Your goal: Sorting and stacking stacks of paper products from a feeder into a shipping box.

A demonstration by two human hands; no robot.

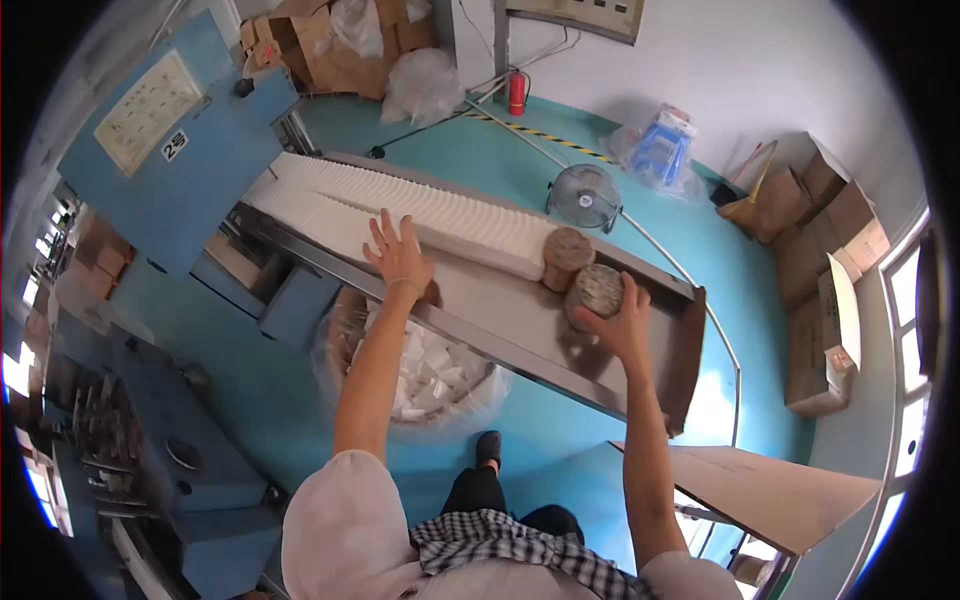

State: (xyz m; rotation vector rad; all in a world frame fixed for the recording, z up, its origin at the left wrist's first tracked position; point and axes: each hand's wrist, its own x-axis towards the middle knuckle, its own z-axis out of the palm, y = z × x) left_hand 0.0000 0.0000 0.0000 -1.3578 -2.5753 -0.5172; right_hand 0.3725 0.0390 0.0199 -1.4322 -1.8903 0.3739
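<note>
My left hand (402,262) lies with spread fingers at the near end of the front row of white stacked pieces (330,212). A small brown patch shows beside its wrist; I cannot make out what it is. My right hand (622,325) is closed around a rough brown cylindrical block (597,287), thumb on one side and fingers on the other. Just behind it, a second brown cylinder (568,252) stands against the end of the longer back row of white pieces (450,215). Both rows and both blocks are in a long metal trough (520,310).
Left of the trough stands a blue machine (225,110). Below its near edge is a plastic-lined bin (490,400) of white scraps. A floor fan (585,197) stands behind it. Cardboard boxes (815,385) line the right wall, and a brown board (760,485) lies near my right arm.
</note>
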